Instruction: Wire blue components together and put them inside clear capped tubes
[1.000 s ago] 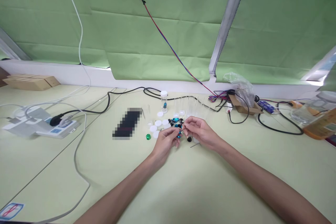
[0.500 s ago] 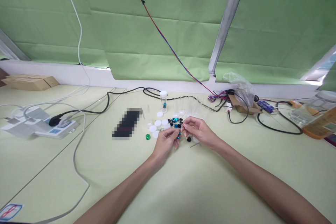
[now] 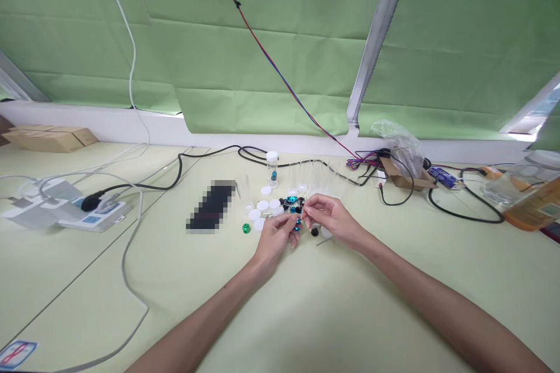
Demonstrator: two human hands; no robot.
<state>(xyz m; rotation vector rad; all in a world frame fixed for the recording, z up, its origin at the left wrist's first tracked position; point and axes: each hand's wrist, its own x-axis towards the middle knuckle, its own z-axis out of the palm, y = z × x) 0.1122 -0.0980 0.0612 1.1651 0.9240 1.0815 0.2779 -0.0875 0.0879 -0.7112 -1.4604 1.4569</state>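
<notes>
At the far left, a cardboard box (image 3: 44, 139) sits toward the back, and in front of it a white power strip (image 3: 105, 220) carries a black plug (image 3: 91, 201). Next, a dark, pixelated rectangle (image 3: 212, 205) lies on the surface (image 3: 280, 315). To its right a small green piece (image 3: 246, 228) lies near some white caps (image 3: 263, 205); a capped clear tube (image 3: 272, 168) stands upright behind them, something blue inside.

Just beside the caps, the left hand (image 3: 275, 239) has its thumb and fingers closed on what appears to be a small blue part (image 3: 297, 224), partly hidden by them. Beyond is a cluster of blue and black pieces (image 3: 292, 200). Close opposite, the right hand (image 3: 330, 217) brings thumb and forefinger near that part; I cannot tell whether they pinch anything. The step in hand looks like fine two-handed work on the blue part, and the next move calls for a steady left hold and careful alignment of the right fingertips.

Near the right hand lie a black piece (image 3: 314, 232) and a thin rod (image 3: 324, 242). Farther right come an open carton (image 3: 411, 183) and an orange container (image 3: 534, 207).
</notes>
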